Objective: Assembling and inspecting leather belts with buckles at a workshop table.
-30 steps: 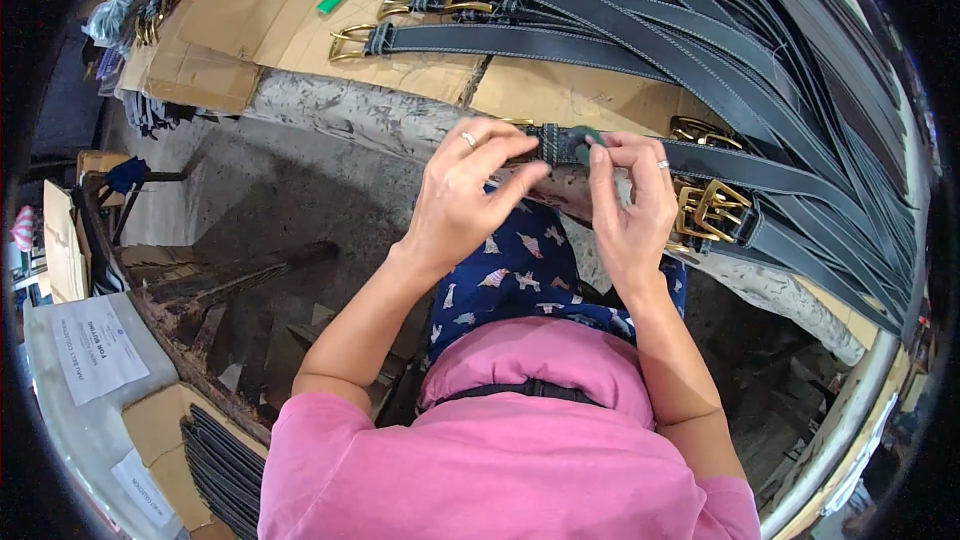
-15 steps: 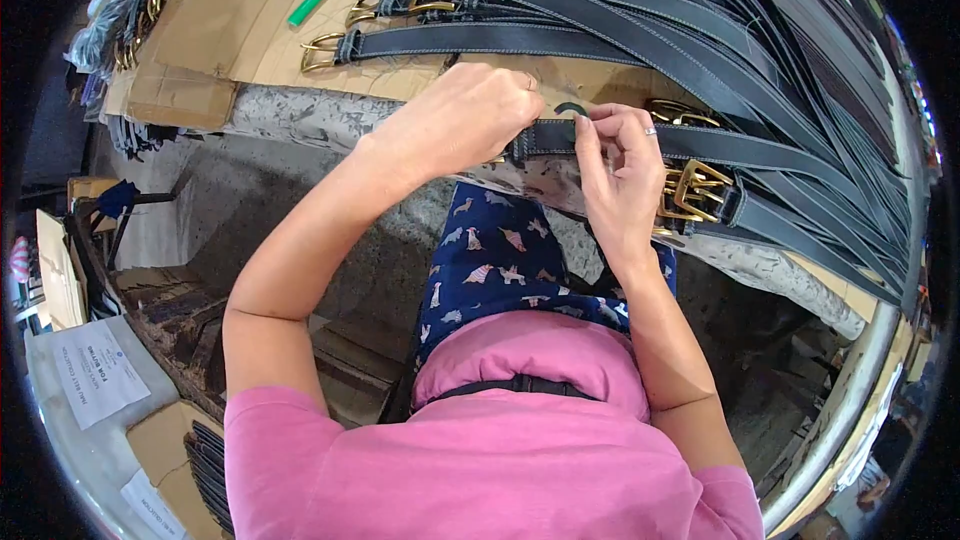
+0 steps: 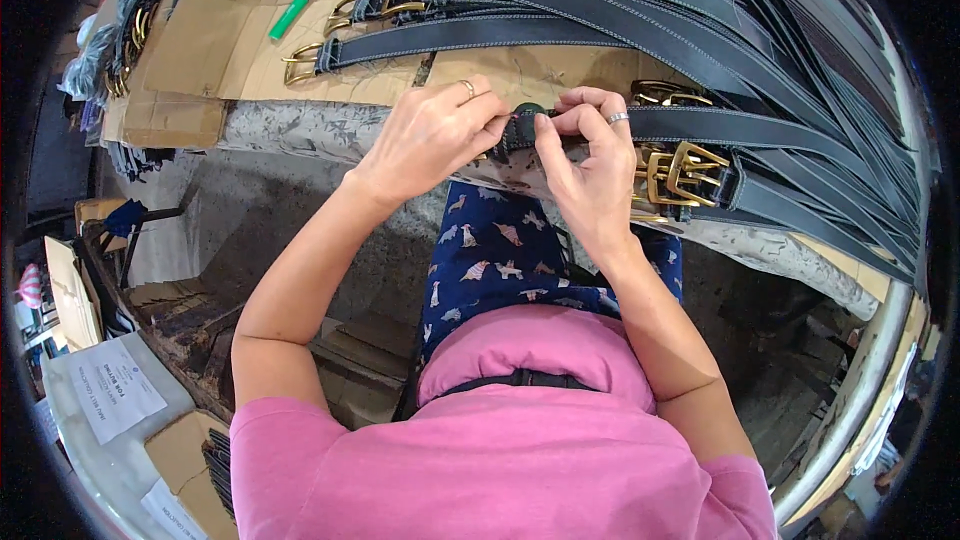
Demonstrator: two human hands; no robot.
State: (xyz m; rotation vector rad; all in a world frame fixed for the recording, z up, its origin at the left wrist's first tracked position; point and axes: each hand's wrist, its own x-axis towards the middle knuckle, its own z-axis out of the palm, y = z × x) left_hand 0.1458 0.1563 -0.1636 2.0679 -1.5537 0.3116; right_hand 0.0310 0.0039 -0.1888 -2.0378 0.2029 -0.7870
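A black belt (image 3: pixel 700 127) with pale edge stitching runs from between my hands off to the right. My left hand (image 3: pixel 428 137) is closed, its thumb and fingers pinching at the belt's left end; a bit of gold metal shows under it. My right hand (image 3: pixel 592 162) is also closed, thumb and forefinger pressed on the belt close to the left fingertips. Between the two sets of fingertips, a short dark curved strip (image 3: pixel 527 112) bulges above the belt. How it joins the belt is hidden by my fingers.
Many more black belts lie fanned across the table, with gold buckles (image 3: pixel 690 175) beside my right hand. On the cardboard (image 3: pixel 250 65) is a green lighter (image 3: pixel 291 16). Buckled straps (image 3: pixel 140 30) hang at the far left. A pale container (image 3: pixel 85 440) with a paper label stands lower left.
The right hand has moved left along the belt, bringing its fingertips close to the left hand's. The curved strip now sits low between both hands. The left hand has turned, showing its fingers more.
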